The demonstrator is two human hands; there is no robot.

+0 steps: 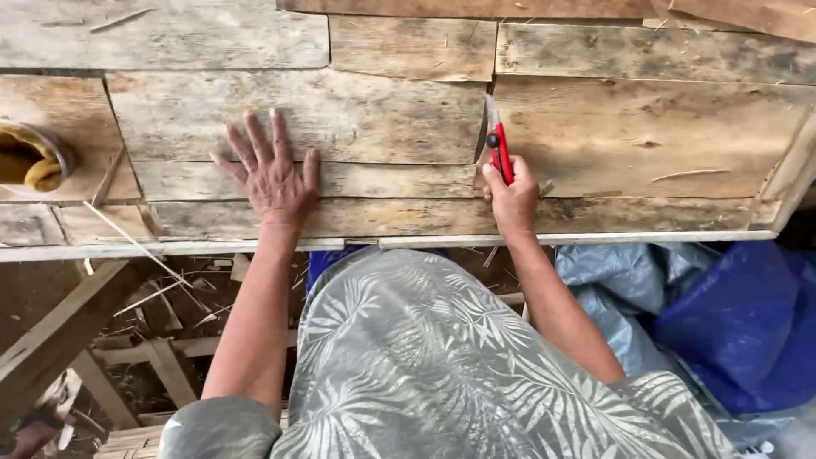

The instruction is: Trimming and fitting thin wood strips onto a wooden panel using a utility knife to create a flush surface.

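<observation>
Left hand [272, 174] flat, fingers spread wide, palm down on weathered plank surface [340, 119], holding nothing. Right hand [512, 197] closed around red-handled shears [496, 140], right of left hand, well apart. Shears upright, blade tip pointing far, at vertical gap between two planks. Yellow glove [34, 166] far left on planks. Blue tarp [739, 323] near right, below bench edge. Wood offcuts near left, underneath.

A person in a loose grey garment printed with pale palm-frond leaves, the short sleeves ending above the elbows. Both forearms are bare, and neither the left hand [270, 174] nor the right hand [512, 197] wears a glove, ring or watch. The leaf print covers the fabric throughout.
</observation>
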